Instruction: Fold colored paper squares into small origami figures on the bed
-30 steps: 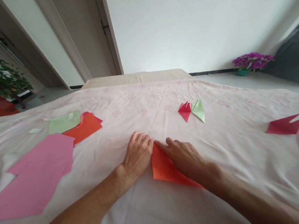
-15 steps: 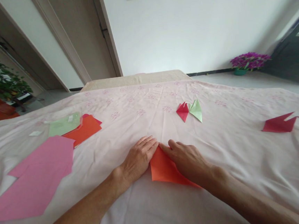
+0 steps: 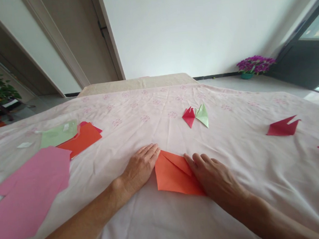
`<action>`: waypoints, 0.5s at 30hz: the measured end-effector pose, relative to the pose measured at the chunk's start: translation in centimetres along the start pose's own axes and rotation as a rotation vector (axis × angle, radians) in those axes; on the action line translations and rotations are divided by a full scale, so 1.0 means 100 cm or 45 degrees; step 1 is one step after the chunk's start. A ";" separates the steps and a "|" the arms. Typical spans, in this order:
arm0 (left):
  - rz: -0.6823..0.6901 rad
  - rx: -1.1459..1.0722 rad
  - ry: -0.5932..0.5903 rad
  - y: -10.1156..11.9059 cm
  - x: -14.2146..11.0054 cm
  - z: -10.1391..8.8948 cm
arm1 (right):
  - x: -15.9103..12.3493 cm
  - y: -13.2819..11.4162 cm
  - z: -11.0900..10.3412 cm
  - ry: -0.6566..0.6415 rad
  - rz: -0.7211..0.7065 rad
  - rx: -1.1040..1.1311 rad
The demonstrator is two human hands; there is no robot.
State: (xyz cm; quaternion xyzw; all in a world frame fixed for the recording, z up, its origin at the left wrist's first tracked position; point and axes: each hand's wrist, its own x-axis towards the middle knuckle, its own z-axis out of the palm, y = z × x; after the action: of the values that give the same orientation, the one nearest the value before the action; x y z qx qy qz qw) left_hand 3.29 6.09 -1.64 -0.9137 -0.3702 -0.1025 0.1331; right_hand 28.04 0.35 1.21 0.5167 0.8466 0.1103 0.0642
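A folded sheet of orange paper [image 3: 173, 178] lies on the cloth between my hands, a slanting flap showing across its top. At its upper left corner my left hand [image 3: 143, 161] rests flat, fingers stretched out and close together, with the thumb hidden. My right hand [image 3: 212, 170] is at the paper's right side, its fingers bent and closed over that edge. The index fingertip touches near the upper right corner. The right thumb and the paper's right end are hidden under the hand.
Pink sheets [image 3: 34, 193], orange sheets [image 3: 81, 139] and a clear packet with green paper [image 3: 58, 134] lie left. Beyond my hands sit a red folded piece [image 3: 189, 117] and a pale green one [image 3: 202, 115]. Dark red folded shapes [image 3: 283, 127] lie right on the wrinkled tablecloth [image 3: 135, 222].
My right hand has slid right and down along the orange paper's upper edge, uncovering the slanting flap. The left hand stays at the corner. The view has turned slightly right.
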 end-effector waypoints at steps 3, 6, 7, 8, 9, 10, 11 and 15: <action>-0.006 0.059 -0.003 0.001 -0.001 -0.002 | -0.016 0.013 0.014 0.073 -0.017 -0.062; -0.030 0.133 -0.007 0.004 -0.003 -0.004 | -0.032 0.027 0.011 0.094 0.031 -0.067; -0.058 0.160 -0.003 0.007 -0.003 -0.005 | -0.037 0.029 0.006 0.115 0.065 -0.035; -0.095 0.186 0.002 0.011 -0.003 -0.005 | -0.043 0.029 -0.001 0.149 0.089 0.022; -0.139 0.212 0.002 0.015 -0.002 -0.006 | -0.047 0.025 -0.009 0.205 0.097 0.103; -0.183 0.237 -0.005 0.020 0.000 -0.008 | -0.050 0.019 -0.017 0.262 0.065 0.190; -0.227 0.261 -0.021 0.026 0.003 -0.010 | -0.051 0.011 -0.023 0.299 -0.018 0.264; -0.351 0.261 -0.144 0.043 0.016 -0.024 | -0.034 -0.013 -0.027 0.336 -0.151 0.392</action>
State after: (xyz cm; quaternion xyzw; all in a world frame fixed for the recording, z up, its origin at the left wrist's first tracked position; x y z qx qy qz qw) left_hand 7.22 3.44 0.39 -0.8402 -0.5073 -0.0297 0.1892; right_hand 27.85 -3.58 3.51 0.4508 0.8834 0.0426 -0.1205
